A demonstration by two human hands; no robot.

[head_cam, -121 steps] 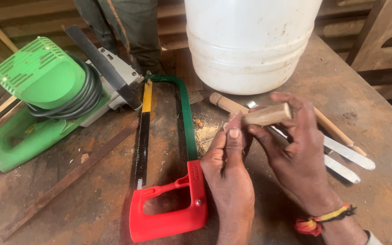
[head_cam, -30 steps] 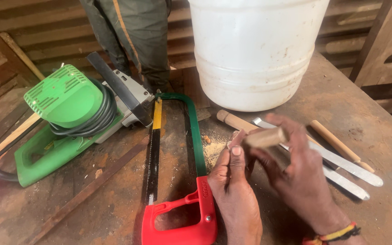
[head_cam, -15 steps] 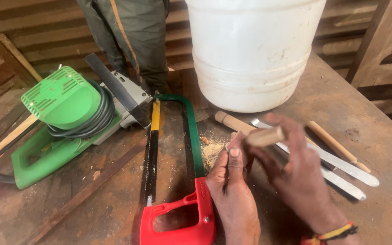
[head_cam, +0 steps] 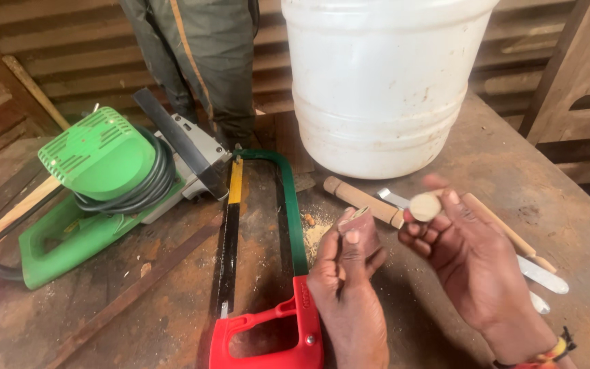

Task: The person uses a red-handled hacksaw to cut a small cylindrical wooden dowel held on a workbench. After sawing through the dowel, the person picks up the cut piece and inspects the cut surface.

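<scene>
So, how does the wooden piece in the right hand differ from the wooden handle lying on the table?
The wooden piece is short, held up in the right hand, its round cut end facing the camera. The wooden handle is longer, lies flat on the table and carries a metal blade. Both are pale, round wood.

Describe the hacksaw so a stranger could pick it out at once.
Start at the big white plastic drum on the workbench. Just left of its base, the hacksaw runs toward the camera, beside the green power tool. No neighbour shares its arched green frame, yellow-marked blade end and bright red handle by the left hand.
</scene>
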